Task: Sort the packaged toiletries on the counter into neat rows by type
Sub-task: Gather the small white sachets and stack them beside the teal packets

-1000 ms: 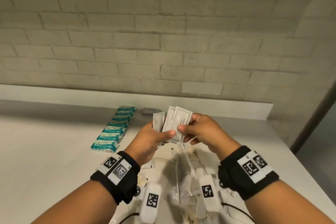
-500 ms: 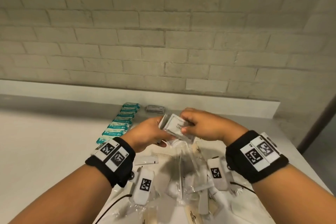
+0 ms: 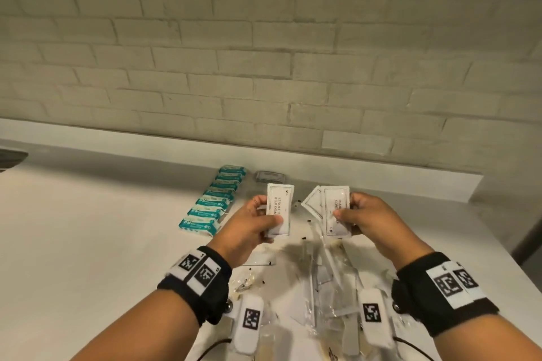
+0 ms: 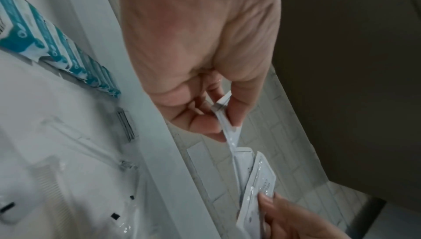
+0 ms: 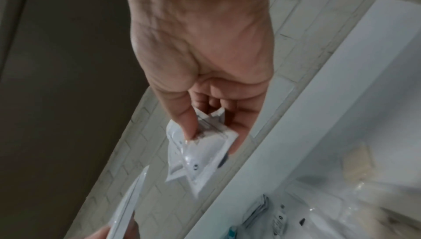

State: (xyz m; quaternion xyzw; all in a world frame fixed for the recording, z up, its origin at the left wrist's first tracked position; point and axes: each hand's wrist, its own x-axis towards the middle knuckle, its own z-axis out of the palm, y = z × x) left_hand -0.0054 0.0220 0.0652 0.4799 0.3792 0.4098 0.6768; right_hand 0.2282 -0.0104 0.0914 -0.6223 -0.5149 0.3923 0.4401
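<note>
Left hand (image 3: pixel 249 226) grip pinched on one white sachet (image 3: pixel 278 208) at frame centre, right hand (image 3: pixel 369 220) grip clamped on fanned sachets (image 3: pixel 334 211) just right of it, both above bench (image 3: pixel 88 228), teal packets (image 3: pixel 214 202) in a row centre-left, clear-wrapped items (image 3: pixel 322 287) heaped below hands.

Print on the white sachets (image 3: pixel 335 211) is blurring beyond reading. Forearms are running off the head view's bottom edge, covering part of the clear-wrapped pile (image 3: pixel 322 287).

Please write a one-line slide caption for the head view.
Each hand, left hand and right hand, holds white sachets above the counter.
</note>
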